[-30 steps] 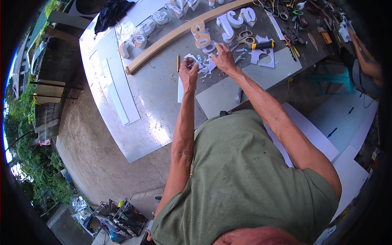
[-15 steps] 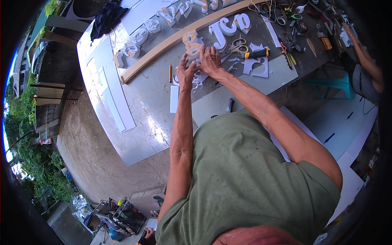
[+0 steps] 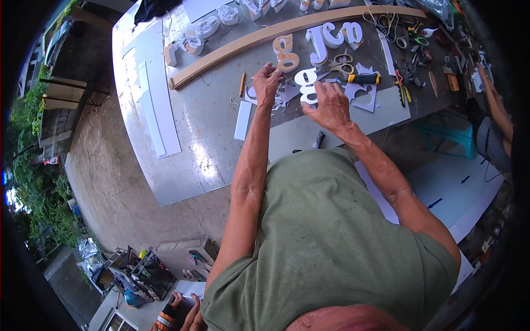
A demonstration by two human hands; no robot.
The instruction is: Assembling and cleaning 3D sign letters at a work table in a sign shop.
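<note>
In my right hand (image 3: 331, 107) is a white cut-out letter (image 3: 305, 78) with rounded loops, gripped at its lower right side by thumb and fingers. A matching looped letter piece (image 3: 287, 61) with tan faces and white edges lies on the table just beyond it. My left hand (image 3: 265, 87) is beside that tan piece, fingers loosely apart and nothing visible in them. Thin white offcuts (image 3: 283, 97) lie between my hands. Scissors (image 3: 343, 67) with pale handles rest to the right of the white letter.
More raised white letters (image 3: 333, 36) stand beyond my hands. A long tan strip (image 3: 232, 51) crosses the table. A pencil (image 3: 242, 84) and white block (image 3: 242, 120) lie left; a yellow-black cutter (image 3: 364, 78), pliers (image 3: 402, 88) and other tools lie right. Another person's arm (image 3: 491, 91) is far right.
My right hand has moved right and nearer, now with the white letter in it. My left hand has come away from it, and the tan piece is uncovered. The view has shifted slightly.
</note>
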